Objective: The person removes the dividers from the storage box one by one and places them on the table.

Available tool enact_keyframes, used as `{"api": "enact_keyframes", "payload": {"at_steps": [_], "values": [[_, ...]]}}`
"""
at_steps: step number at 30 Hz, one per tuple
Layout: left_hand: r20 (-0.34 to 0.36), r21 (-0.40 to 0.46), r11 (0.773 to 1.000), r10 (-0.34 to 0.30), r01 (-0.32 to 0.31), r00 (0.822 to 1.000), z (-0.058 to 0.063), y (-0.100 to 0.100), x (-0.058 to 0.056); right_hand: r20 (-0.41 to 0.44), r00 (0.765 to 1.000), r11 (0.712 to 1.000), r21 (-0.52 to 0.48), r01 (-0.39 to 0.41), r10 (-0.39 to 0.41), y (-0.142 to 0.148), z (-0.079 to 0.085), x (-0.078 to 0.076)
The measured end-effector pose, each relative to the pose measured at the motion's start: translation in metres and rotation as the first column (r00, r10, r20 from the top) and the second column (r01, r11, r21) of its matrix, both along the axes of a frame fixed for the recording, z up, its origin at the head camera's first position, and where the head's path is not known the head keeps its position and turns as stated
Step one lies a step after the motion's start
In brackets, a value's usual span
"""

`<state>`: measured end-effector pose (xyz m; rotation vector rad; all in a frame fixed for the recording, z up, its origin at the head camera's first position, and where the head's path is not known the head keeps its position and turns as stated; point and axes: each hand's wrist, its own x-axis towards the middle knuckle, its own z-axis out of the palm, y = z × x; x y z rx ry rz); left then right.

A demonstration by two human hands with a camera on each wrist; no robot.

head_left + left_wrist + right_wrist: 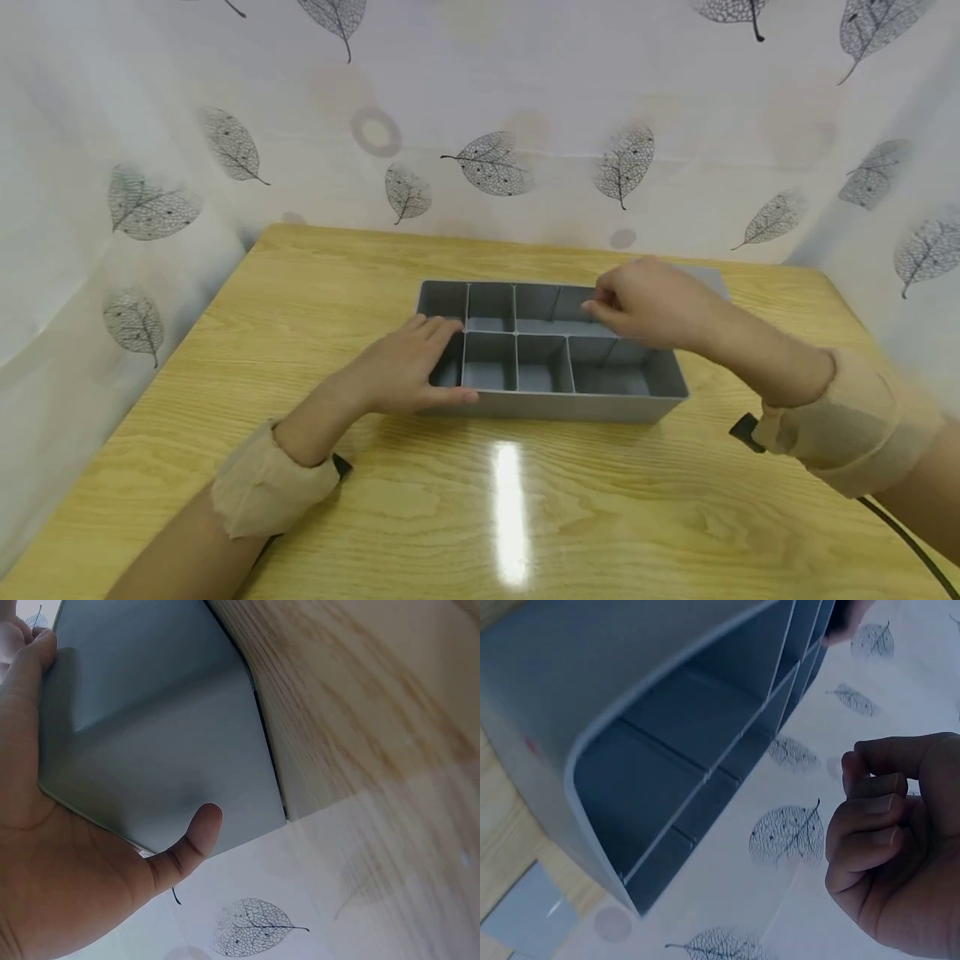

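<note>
Centre frame, the gray divided box (555,407) sits on the wooden bench (405,508), compartments facing up. Here's the left hand (405,367), spread over the box's left end, its grip loose and wide, thumb along the near wall. And up at right of centre, the right hand (652,304) hangs above the compartments, clear of the box, its grip curled tight, nothing visible in it! A flat gray panel (707,279) lies partly hidden behind.

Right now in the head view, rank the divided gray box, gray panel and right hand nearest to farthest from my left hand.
1. Divided gray box: touching left hand.
2. Right hand: toward box's right end.
3. Gray panel: far right, beyond that hand.
</note>
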<state>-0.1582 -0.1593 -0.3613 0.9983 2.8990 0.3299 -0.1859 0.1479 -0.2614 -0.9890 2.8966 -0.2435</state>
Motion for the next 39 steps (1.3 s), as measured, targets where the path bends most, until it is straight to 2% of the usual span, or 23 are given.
{"api": "enact_keyframes", "payload": {"at_steps": [3,6,11,16,26,32,39], "values": [[-0.003,-0.005,1.0,0.0,0.0,1.0,-0.001,0.001,-0.001,0.058,0.998,1.0,-0.003,-0.028,0.028,-0.008,-0.014,0.01],[-0.006,-0.01,1.0,0.0,0.0,1.0,0.0,0.001,-0.001,0.128,0.992,1.0,0.003,-0.02,0.02,-0.013,-0.031,0.015],[-0.007,-0.016,1.0,-0.007,0.007,1.0,0.001,0.002,-0.002,0.249,0.969,1.0,0.013,-0.006,0.002,-0.015,-0.059,0.021],[-0.003,-0.013,1.0,-0.001,0.001,1.0,0.001,0.002,-0.002,0.274,0.961,0.999,-0.026,0.046,-0.038,-0.015,-0.071,0.023],[-0.001,-0.008,1.0,0.001,-0.001,1.0,0.0,0.001,0.0,0.285,0.957,0.993,-0.081,0.087,-0.06,-0.016,-0.069,0.026],[-0.001,-0.009,1.0,0.003,-0.003,1.0,0.002,0.001,-0.001,0.245,0.969,0.986,-0.148,0.08,-0.042,-0.014,-0.054,0.028],[-0.006,-0.012,1.0,-0.003,0.003,1.0,0.002,0.001,0.0,0.223,0.97,0.979,-0.156,0.131,-0.094,-0.016,-0.036,0.03]]}}
